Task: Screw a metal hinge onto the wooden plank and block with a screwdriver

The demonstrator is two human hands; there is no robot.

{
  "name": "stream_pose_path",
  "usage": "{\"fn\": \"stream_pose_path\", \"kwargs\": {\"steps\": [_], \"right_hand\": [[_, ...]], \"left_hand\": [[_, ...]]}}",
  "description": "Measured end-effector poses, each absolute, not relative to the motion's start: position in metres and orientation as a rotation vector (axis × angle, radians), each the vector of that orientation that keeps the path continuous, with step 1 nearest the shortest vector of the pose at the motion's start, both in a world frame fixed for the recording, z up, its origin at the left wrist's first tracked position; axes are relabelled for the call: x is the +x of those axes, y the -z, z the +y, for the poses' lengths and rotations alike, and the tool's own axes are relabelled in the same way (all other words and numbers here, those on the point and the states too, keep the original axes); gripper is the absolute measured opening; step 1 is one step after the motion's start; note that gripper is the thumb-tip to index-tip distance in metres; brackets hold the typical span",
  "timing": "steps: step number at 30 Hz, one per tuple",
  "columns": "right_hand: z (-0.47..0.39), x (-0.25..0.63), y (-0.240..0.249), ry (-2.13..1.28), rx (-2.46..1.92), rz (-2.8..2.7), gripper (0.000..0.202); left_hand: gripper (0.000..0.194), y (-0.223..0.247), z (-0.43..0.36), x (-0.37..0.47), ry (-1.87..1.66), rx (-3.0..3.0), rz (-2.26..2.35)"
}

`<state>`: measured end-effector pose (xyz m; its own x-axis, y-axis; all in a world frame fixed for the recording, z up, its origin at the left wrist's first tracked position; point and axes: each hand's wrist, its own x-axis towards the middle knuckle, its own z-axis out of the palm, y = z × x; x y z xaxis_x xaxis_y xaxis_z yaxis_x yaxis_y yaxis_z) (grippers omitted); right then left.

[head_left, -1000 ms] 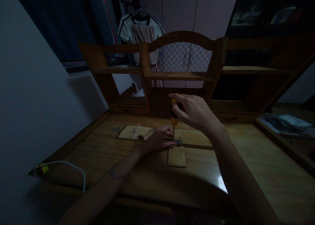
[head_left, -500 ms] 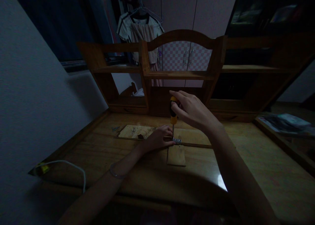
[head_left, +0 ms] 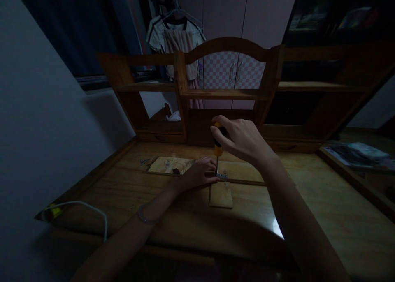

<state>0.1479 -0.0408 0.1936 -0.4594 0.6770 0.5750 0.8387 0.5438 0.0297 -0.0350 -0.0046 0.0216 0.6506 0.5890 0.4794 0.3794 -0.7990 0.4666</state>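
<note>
r hand [head_left: 240, 140] w/ yellow-black screwdriver [head_left: 218, 150] upright on metal hinge [head_left: 221, 176], l hand [head_left: 201, 172] beside, wood desk [head_left: 173, 216]

Pale wall [head_left: 55, 121], dark blue curtain [head_left: 74, 31] (dim light).

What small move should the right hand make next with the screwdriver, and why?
Probably a slight turn of the screwdriver by the right hand, held upright: its shaft stands nearly vertical, its tip is down at the small metal plate, and the left hand is right beside it. Screw depth isn't visible.
</note>
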Motion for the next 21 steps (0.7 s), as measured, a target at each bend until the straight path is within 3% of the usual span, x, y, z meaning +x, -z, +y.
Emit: {"fn": "stream_pose_path", "kwargs": {"steps": [6, 13, 21], "right_hand": [[-0.041, 0.151, -0.194, 0.466, -1.225, -2.287, 0.033], [-0.037, 0.148, -0.192, 0.495, -1.276, -2.197, 0.039], [-0.032, 0.147, -0.188, 0.096, -0.941, -2.247, 0.037]], "left_hand": [[0.02, -0.02, -0.003, -0.036, -0.906, 2.556, 0.765], [0.022, -0.02, -0.004, -0.037, -0.882, 2.524, 0.825], [0.02, -0.024, -0.006, -0.036, -0.867, 2.555, 0.814]]}}
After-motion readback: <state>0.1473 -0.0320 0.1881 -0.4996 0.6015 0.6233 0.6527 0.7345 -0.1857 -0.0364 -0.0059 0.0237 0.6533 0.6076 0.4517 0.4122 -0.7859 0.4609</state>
